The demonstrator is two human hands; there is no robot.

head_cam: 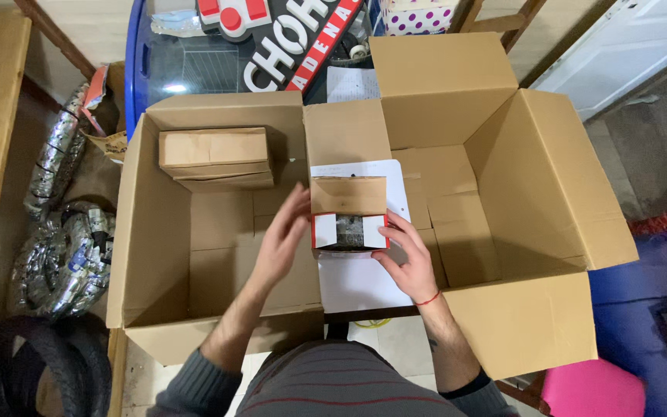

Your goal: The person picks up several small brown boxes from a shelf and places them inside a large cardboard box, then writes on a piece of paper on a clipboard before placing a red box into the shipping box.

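Though half-hidden by fingers (291, 224), small box (348, 212).
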